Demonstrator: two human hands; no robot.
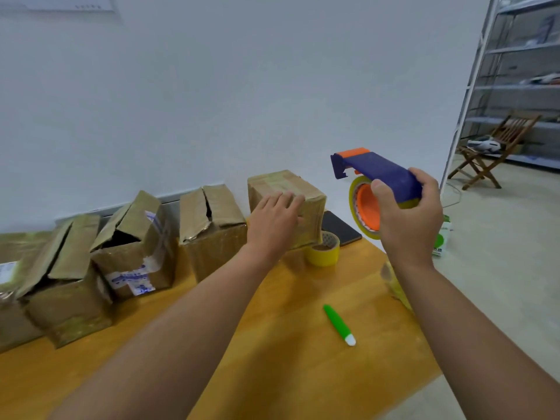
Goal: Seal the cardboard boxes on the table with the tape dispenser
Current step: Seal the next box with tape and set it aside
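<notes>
We hold the tape dispenser [378, 183] in our right hand [409, 213], fingers curled over its blue body and the thumb set against the orange hub of the yellow tape roll. The dispenser is raised clear of the wooden table [272, 344], up and to the right of the rightmost cardboard box [285, 201]. Its long axis runs from the hand up and leftward, with the orange-capped cutter end pointing toward that box.

Our left hand [275, 219] rests on the near face of this box with fingers straight and close together, steadying it. The flaps of this box lie flat and closed, and bands of tape appear to cross its top already.

The coming move turns on one relation: the cutter end lies to the right of the box and higher than its top. We judge that the right hand must travel left and down to set tape on it.

Three further boxes to the left, the nearest being the middle box [212, 225], have flaps gaping and unsealed. A spare yellow tape roll [322, 250] sits just beside the rightmost box, touching or nearly so.
</notes>
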